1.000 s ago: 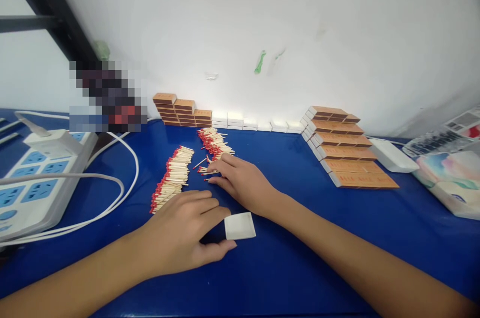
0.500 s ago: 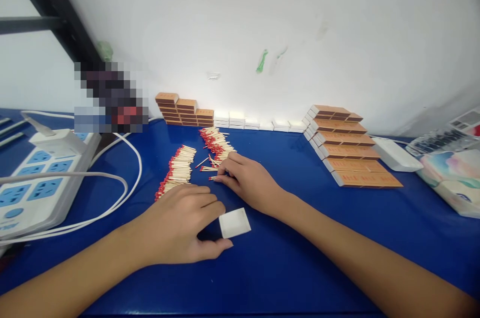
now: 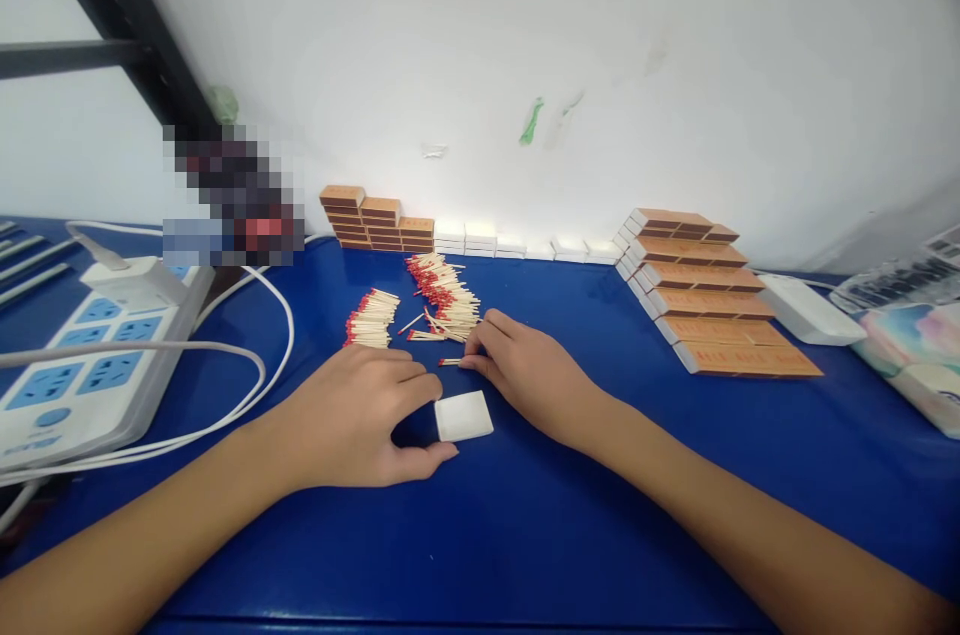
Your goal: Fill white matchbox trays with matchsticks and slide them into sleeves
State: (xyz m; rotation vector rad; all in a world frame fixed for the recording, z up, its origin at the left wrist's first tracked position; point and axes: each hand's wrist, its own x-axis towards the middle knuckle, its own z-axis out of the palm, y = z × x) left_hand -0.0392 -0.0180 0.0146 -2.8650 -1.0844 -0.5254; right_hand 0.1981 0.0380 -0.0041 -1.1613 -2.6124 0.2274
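Observation:
A small white matchbox tray (image 3: 463, 417) lies on the blue table between the thumb and index finger of my left hand (image 3: 360, 420), which steady its left edge. My right hand (image 3: 517, 365) pinches a couple of red-headed matches (image 3: 450, 362) just beyond the tray, their heads pointing left. A neat row of matches (image 3: 373, 318) lies behind my left hand, which hides its near end. Past my right fingertips is a larger heap of matches (image 3: 442, 290), with some loose ones at its near side.
Brown matchboxes (image 3: 379, 225) are stacked by the wall, beside a line of white trays (image 3: 480, 240). More boxes (image 3: 705, 305) form steps at right, near a white device (image 3: 810, 310) and a tissue pack (image 3: 915, 355). A power strip (image 3: 112, 345) with cables is at left.
The tray and my left hand have shifted together slightly away from me. My right hand has drawn right, a little back from the heap, with matches in its fingertips. The view has shifted slightly.

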